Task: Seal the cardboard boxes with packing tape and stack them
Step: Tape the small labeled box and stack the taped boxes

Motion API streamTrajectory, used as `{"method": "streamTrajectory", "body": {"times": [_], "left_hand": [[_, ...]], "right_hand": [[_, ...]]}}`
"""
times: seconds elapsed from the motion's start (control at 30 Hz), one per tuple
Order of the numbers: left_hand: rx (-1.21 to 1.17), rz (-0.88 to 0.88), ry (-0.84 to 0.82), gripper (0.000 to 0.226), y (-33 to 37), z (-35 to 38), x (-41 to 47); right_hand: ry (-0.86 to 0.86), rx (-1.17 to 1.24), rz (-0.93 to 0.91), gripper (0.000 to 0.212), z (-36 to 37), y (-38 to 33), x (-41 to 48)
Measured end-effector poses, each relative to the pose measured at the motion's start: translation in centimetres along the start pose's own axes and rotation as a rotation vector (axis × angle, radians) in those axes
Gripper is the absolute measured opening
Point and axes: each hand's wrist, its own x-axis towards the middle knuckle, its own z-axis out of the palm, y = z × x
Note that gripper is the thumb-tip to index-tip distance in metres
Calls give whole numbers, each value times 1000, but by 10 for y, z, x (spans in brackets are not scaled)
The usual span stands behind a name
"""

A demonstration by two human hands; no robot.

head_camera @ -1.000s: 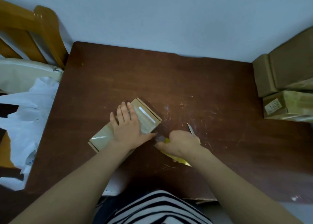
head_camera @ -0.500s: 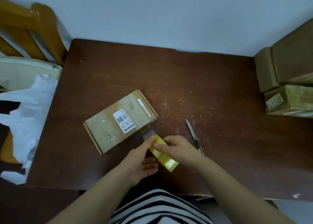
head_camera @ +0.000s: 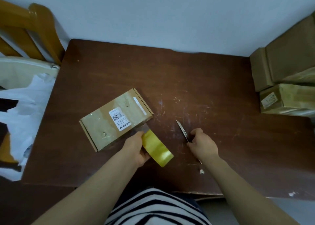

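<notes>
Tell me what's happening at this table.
A person is taping a small cardboard box on the brown table. The left hand holds the yellow tape roll, with a strip of tape stretched from it to the box's near edge. The right hand curls over the utility knife, whose blade points away. More boxes sit stacked at the right.

Flat labelled cardboard box (head_camera: 109, 124) on brown table (head_camera: 170, 80); left hand (head_camera: 135, 150) grips yellow tape roll (head_camera: 157, 150) just beside its near corner. Exposed-blade knife (head_camera: 181, 130) gripped by curled right hand (head_camera: 203, 145). Further stacked boxes (head_camera: 286, 81) at right edge.
</notes>
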Motion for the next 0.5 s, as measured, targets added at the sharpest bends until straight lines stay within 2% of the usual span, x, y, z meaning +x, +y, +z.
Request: {"method": "streamTrajectory", "body": {"times": [0.07,0.13,0.27,0.3,0.37,0.43,0.5], "left_hand": [[-2,-11,-2,18,1,-2,1],[-6,-9,-14,18,3,-4,3],[13,-9,-13,17,2,-6,4],[12,-7,-11,17,2,-6,4],[7,5,8,19,0,-5,4],[24,18,42,27,0,-4,5],[45,14,59,28,-1,-3,6]], "right_hand": [[-48,73,-33,26,-4,0,4],[-107,259,-92,15,-14,-7,5],[-115,300,-441,12,-43,-43,5],[-150,239,-490,18,-51,-55,5],[-172,-53,-582,29,-61,-79,6],[-115,-339,-692,32,-64,-97,8],[-52,-487,-804,31,-62,-110,9]]}}
